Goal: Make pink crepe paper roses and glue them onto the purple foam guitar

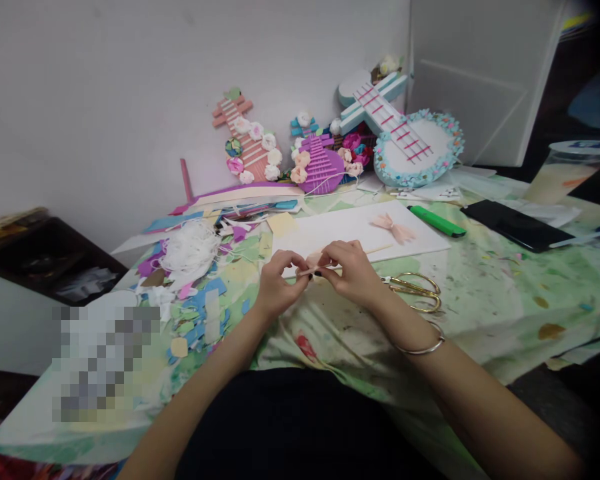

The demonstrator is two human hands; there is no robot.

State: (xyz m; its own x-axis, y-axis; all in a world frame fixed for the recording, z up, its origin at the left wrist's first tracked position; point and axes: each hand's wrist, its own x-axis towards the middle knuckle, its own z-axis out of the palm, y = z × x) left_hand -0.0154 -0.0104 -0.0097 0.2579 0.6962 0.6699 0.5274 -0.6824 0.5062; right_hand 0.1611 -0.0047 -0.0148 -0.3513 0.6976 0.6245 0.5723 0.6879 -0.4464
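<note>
My left hand [279,283] and my right hand [349,270] meet above the near edge of a white board [325,227]. Thumbs and fingertips of both pinch a small pale pink piece of paper [314,260], partly hidden by the fingers. On the board lies a gathered pale pink paper piece [394,228], shaped like a bow. A thin cream strip [380,249] sticks out to the right behind my right hand. Gold-handled scissors [420,288] rest on the cloth beside my right wrist, their blades partly covered.
A green cutter [437,221] and a black phone [517,225] lie to the right, near a lidded cup [570,170]. Paper scraps [200,320] and tangled white string [190,250] spread on the left. Decorated instrument-shaped crafts [320,167] lean on the back wall.
</note>
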